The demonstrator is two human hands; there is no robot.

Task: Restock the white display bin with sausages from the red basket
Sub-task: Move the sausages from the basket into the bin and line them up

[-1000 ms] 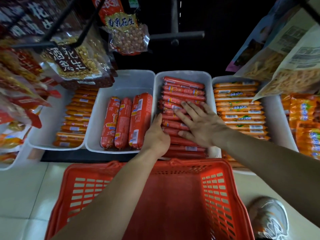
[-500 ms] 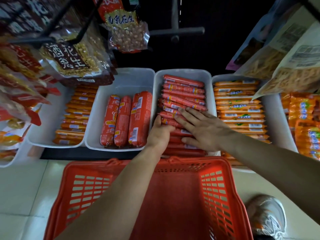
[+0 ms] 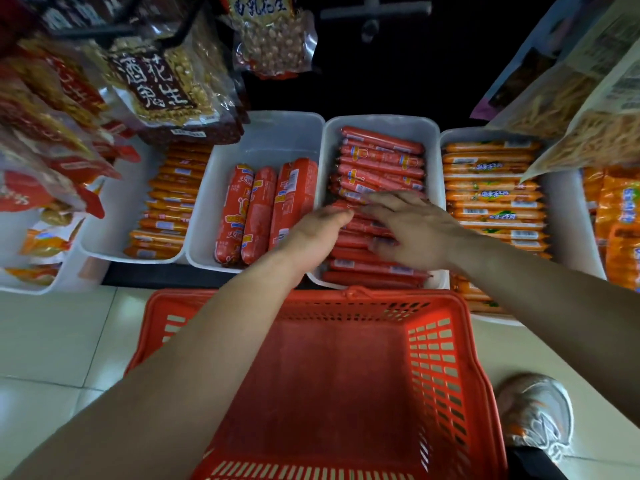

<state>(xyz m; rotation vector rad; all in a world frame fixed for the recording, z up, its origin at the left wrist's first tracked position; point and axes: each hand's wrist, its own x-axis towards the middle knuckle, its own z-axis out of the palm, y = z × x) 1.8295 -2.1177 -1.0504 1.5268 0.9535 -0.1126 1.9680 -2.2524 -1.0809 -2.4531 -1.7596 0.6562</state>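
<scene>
The white display bin (image 3: 381,123) stands in the middle of the shelf, filled with thin red sausages (image 3: 381,161) lying crosswise in a stack. My right hand (image 3: 412,227) lies flat on the stack's middle, fingers spread and pointing left. My left hand (image 3: 311,237) reaches over the bin's left wall, its fingertips touching the sausages just beside the right fingertips; it grips nothing that I can see. The red basket (image 3: 311,375) sits on the floor right under my arms, its bare bottom showing with no sausages in sight.
A white bin of thick red sausages (image 3: 263,216) stands to the left, and bins of orange sausages (image 3: 491,188) flank both sides. Snack bags (image 3: 162,84) hang overhead on the left and right. A shoe (image 3: 535,414) rests on the tiled floor beside the basket.
My left hand has moved from the bin's left wall onto the sausages, toward the right hand. My right hand has slid slightly farther back along the stack.
</scene>
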